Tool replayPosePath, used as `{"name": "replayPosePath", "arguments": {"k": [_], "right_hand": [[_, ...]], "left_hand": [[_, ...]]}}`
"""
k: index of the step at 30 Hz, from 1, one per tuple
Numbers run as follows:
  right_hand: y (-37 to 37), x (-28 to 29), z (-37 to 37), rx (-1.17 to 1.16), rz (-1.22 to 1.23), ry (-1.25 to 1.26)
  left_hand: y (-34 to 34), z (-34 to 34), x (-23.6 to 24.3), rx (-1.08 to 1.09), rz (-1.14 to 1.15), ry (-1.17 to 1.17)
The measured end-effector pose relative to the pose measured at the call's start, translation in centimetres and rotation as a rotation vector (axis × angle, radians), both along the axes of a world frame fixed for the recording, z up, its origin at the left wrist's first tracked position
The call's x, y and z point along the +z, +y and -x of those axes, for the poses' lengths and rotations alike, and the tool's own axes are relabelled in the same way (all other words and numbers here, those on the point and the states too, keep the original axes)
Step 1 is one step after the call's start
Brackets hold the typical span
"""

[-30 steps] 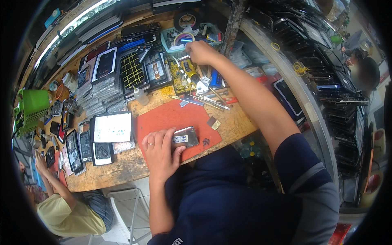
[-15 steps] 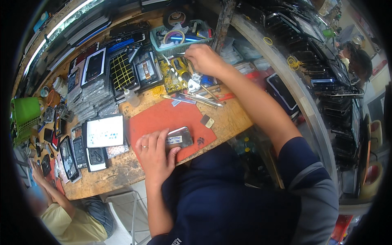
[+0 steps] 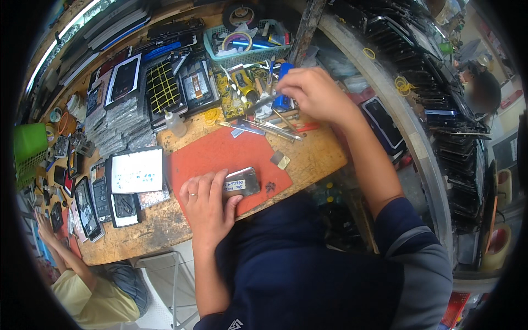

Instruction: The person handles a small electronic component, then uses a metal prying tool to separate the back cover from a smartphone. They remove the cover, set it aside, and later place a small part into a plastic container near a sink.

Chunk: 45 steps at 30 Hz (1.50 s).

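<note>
On the red mat point(image 3: 212, 149) lies a dark, shiny smartphone point(image 3: 252, 183) with a handwritten label stuck on it. My left hand point(image 3: 206, 203) is closed around its left end, thumb on the near edge and fingers over the far edge. Above the tool pile, my right hand point(image 3: 316, 93) pinches a slim grey metal tool point(image 3: 262, 104), blurred, its tip pointing left. Below that hand lie several brushes and thin tools point(image 3: 275, 130). A yellow-and-black tool point(image 3: 244, 82) and a blue cylinder point(image 3: 284, 88) are close by.
A teal basket point(image 3: 247, 57) holds tape rolls. Stacked phones and screens point(image 3: 163, 91) stand at the back left, beside a small squeeze bottle point(image 3: 176, 125). A white panel point(image 3: 137, 171) lies left of the mat. A person in a yellow shirt point(image 3: 96, 300) sits at the lower left.
My right hand has moved right and toward me from the tool pile, with the slim metal tool now showing in its fingers. My left hand stays on the smartphone.
</note>
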State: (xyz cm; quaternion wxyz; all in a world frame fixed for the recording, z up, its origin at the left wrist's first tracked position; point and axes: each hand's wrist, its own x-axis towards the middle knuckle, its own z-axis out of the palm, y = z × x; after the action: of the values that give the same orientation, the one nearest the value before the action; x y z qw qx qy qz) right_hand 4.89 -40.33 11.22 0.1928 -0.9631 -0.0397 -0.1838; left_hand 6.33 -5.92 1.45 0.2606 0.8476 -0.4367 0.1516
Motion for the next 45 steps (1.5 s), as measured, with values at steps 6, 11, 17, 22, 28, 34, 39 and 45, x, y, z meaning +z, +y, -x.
{"name": "replayPosePath", "arguments": {"k": [6, 11, 17, 22, 28, 34, 39, 45], "right_hand": [[-0.4, 0.7, 1.0, -0.092, 0.321, -0.04], [-1.3, -1.2, -0.8, -0.144, 0.167, -0.408], [0.2, -4.8, -1.0, -0.228, 0.239, -0.263], [1.3, -7.0, 1.8, -0.127, 0.036, 0.327], [3.5, -9.3, 2.0, -0.212, 0.087, 0.273], [4.5, -6.7, 1.9, -0.198, -0.028, 0.03], [5.3, -4.5, 3.5, 0.123, -0.612, 0.459], [6.5, -5.1, 3.4, 0.035, -0.414, 0.061]], "left_hand": [[-0.2, 0.0, 0.1, 0.0, -0.017, 0.018], [-0.1, 0.1, 0.1, -0.002, -0.016, -0.001], [-0.1, 0.1, 0.2, 0.005, -0.012, 0.007], [-0.1, 0.1, 0.1, 0.009, -0.007, 0.013], [-0.1, 0.1, 0.2, 0.0, -0.006, 0.021], [-0.1, 0.0, 0.3, 0.003, 0.021, 0.021], [-0.3, -1.0, 0.0, -0.03, 0.003, 0.093], [-0.3, -1.4, 0.4, -0.042, -0.007, 0.131]]}}
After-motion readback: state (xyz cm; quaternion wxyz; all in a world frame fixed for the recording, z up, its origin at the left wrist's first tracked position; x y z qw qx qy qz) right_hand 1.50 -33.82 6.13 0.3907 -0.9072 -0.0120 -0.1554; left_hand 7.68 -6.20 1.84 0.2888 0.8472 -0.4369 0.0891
